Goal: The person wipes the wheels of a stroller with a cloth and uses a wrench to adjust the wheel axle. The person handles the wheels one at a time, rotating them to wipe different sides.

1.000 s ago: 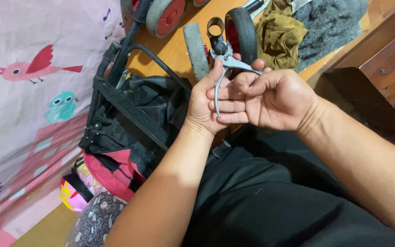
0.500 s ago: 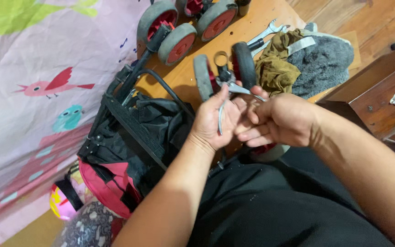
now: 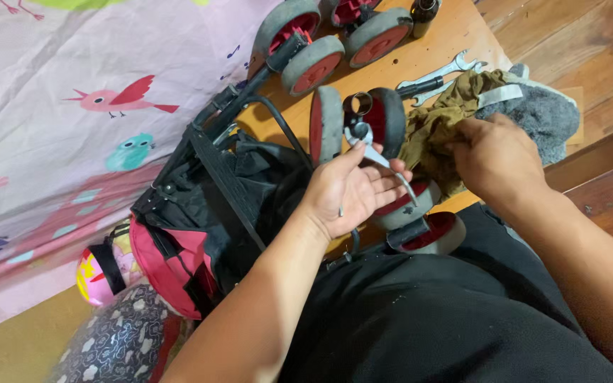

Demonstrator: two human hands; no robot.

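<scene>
Near centre of scene: a person is sitting with a folded stroller (image 3: 207, 191) lying on a wooden floor (image 3: 420, 53), its grey and red wheels pointing to the far side.
Left hand: the left hand (image 3: 352, 188) is lying palm up and loosely open, its fingers only half curled around metal pliers (image 3: 374, 152); the grasp is looking slack.
Pliers: the head is sitting against a black fitting (image 3: 360, 106) between two grey wheels (image 3: 328, 124), while the handles are spreading across the palm.
Right hand: the right hand (image 3: 494, 156) is pressing down on an olive rag (image 3: 441, 120) to the right, fingers clenching into the cloth.
Nearby: two wrenches (image 3: 445, 71) are lying beyond the rag on the far side, and a grey cloth (image 3: 544, 113) is lying further right.
Far left: a pink sheet with bird pictures (image 3: 72, 120) is spreading out.
Risk, slipping: with the palm so open, the pliers are likely to slide off the fitting and drop onto the lap.
Risk, pinching: the handles may be closing on the palm if the wheel turns.
Risk, snagging: the rag could be dragging the wrenches along.
</scene>
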